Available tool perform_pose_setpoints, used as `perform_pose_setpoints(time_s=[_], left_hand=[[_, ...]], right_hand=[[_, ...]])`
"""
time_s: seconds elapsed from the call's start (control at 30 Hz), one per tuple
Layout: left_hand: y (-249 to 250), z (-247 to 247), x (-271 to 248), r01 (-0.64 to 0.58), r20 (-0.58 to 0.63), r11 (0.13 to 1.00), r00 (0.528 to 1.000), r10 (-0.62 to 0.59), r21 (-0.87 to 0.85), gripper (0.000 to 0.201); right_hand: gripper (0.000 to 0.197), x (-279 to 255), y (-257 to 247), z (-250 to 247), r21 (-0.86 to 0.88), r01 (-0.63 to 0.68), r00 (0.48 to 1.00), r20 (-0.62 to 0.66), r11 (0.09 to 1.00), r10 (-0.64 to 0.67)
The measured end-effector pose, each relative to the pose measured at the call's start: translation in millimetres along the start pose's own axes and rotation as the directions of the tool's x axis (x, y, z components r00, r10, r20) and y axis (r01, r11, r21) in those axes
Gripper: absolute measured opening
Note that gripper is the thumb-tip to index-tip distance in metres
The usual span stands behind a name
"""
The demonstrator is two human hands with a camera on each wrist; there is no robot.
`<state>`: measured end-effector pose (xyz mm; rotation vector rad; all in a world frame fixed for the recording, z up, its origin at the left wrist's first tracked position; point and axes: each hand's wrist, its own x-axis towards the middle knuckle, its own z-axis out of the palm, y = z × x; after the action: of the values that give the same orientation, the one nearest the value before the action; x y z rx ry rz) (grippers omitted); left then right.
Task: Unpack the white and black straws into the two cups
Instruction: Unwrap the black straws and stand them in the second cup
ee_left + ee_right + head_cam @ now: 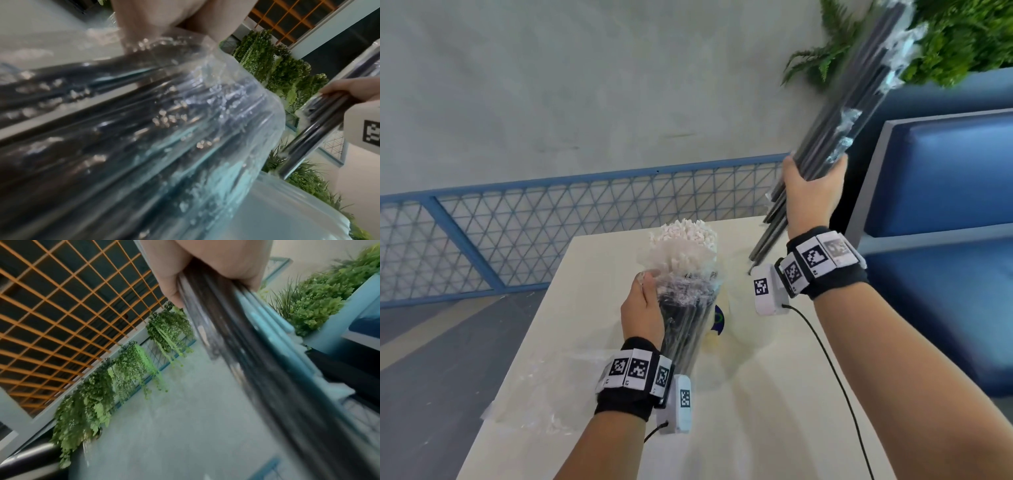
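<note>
My right hand (812,192) is clamped round a bundle of black straws (859,102), raised high and tilted toward the ferns (935,44), shreds of clear wrap clinging to it. My left hand (642,308) grips the clear plastic bag (688,298) with more black straws inside, held over the bench (774,428). The white straws (685,246) stand just behind, apparently in a cup I cannot see. An empty wrapper (544,390) lies flat on the bench. Both wristbands carry square black-and-white codes; no writing is legible.
</note>
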<state>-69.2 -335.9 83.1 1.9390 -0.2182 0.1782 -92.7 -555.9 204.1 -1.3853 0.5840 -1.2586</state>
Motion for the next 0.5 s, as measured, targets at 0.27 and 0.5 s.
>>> perform_pose_setpoints(time_s=[0.27, 0.5], left_hand=[[7.1, 2.0, -0.8, -0.019, -0.006, 0.992, 1.000, 0.018, -0.122, 0.031], [2.6, -1.6, -3.5, 0.002, -0.018, 0.988, 1.000, -0.005, -0.157, 0.039]], right_hand=[[0.037, -39.6, 61.8, -4.3, -0.159, -0.020, 0.964, 0.258, 0.987, 0.061], [0.049, -57.5, 86.8, -9.0, -0.197, -0.024, 0.952, 0.294, 0.980, 0.083]])
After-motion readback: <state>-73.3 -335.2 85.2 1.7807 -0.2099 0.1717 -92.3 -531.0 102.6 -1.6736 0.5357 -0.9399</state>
